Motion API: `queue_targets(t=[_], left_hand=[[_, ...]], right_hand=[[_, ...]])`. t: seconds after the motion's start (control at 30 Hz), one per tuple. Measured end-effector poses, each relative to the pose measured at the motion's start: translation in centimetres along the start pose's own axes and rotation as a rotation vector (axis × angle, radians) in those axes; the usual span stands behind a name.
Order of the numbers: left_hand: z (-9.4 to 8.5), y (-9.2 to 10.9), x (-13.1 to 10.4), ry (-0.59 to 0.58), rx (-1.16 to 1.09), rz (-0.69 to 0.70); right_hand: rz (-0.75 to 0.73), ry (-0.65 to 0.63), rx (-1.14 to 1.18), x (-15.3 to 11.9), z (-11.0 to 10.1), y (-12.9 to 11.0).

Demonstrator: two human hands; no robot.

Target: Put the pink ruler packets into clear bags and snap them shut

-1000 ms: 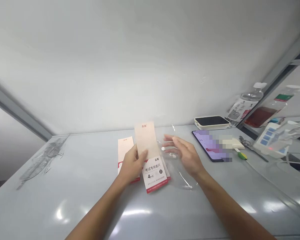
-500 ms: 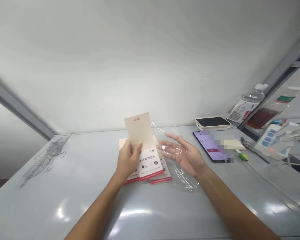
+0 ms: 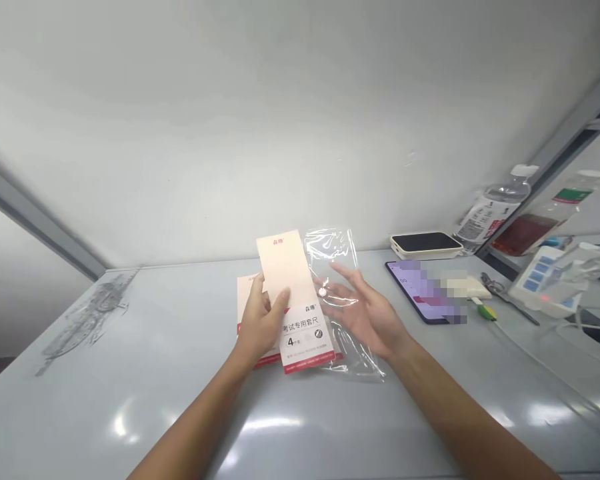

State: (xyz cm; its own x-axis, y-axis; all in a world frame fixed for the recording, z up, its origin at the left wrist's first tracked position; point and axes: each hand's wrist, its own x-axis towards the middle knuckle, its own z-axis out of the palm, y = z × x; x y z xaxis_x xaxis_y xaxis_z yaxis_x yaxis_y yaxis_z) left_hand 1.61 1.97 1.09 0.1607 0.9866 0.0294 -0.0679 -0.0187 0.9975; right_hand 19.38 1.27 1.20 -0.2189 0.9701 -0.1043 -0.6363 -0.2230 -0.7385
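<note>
My left hand (image 3: 263,315) is closed on a cream card (image 3: 286,263) with a red lower edge and Chinese print, thumb on its front. Under it on the table lie more printed cards (image 3: 247,297), partly covered. Just right of the held card is a clear plastic pouch (image 3: 330,241) with a round white snap button (image 3: 323,292). My right hand (image 3: 367,310) has its fingers spread at the pouch, the fingertips seen through the plastic. Whether they are inside the pouch or behind it, I cannot tell.
To the right lie a phone with a lit purple screen (image 3: 415,293), a second phone in a pale case (image 3: 427,246), and a power strip (image 3: 545,277) with cables. Bottles (image 3: 495,207) stand by the shelf frame. A grey sketch-like mark (image 3: 87,317) is on the table's left.
The held card has turned more face-on and shifted slightly right and down. The pouch has spread out taller behind my right fingers. My right hand has moved slightly left.
</note>
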Motion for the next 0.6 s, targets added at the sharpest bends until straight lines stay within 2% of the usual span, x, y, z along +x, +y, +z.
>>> queue_targets(t=[0.17, 0.33, 0.6], left_hand=[[0.21, 0.25, -0.31, -0.015, -0.026, 0.003], [0.26, 0.46, -0.63, 0.031, 0.001, 0.002], [0.36, 0.58, -0.88, -0.038, 0.012, 0.011]], right_hand=[[-0.053, 0.013, 0.007, -0.01, 0.3, 0.52], [-0.099, 0.016, 0.0, -0.05, 0.48, 0.71], [-0.063, -0.027, -0.02, -0.14, 0.58, 0.97]])
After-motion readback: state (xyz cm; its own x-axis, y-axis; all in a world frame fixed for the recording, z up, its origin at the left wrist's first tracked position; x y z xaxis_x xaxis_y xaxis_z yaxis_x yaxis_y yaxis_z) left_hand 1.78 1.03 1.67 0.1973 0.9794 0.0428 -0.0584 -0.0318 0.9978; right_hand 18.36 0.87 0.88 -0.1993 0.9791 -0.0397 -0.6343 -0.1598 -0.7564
